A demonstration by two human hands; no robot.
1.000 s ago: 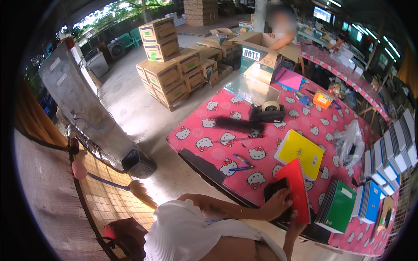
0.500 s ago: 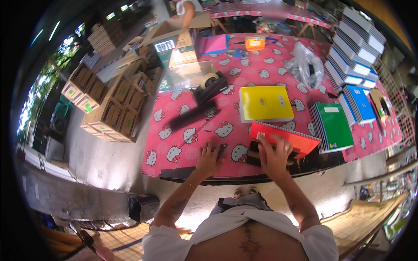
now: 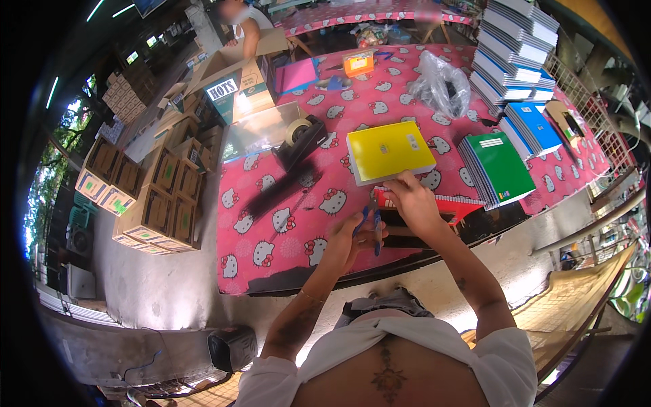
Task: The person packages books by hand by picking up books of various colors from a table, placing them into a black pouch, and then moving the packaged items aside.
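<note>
A slim pair of blue-handled scissors (image 3: 377, 227) is held in the lower centre of the frame by the left hand (image 3: 344, 245), its grip clenched around the handles above the worktop (image 3: 291, 251). The right hand (image 3: 415, 207) is placed just right of it, its bent fingers set at the lower edge of a smooth, rectangular yellow notebook (image 3: 390, 149); whether its grip is closed on that edge cannot be told. Beneath the right wrist, a red spiral-bound notebook (image 3: 461, 206) is partly covered, its coil seen as a fine ridged line.

The worktop is dressed in glossy pink sheeting printed with white cartoon faces. At centre right, glossy green notebooks (image 3: 502, 166) are stacked, with blue notebooks (image 3: 536, 129) beyond them and a tall, ridged notebook stack (image 3: 508, 54) at the upper right. A crumpled, see-through plastic bag (image 3: 441, 85) is left near that stack. Left of centre, a black tape dispenser (image 3: 305, 146) is seated by a stiff transparent sheet (image 3: 254, 136), and a long black bundle (image 3: 281, 190) is blurred. Into a corrugated cardboard box (image 3: 247, 95) at the upper left, a co-worker's arm (image 3: 250, 42) is lowered.
</note>
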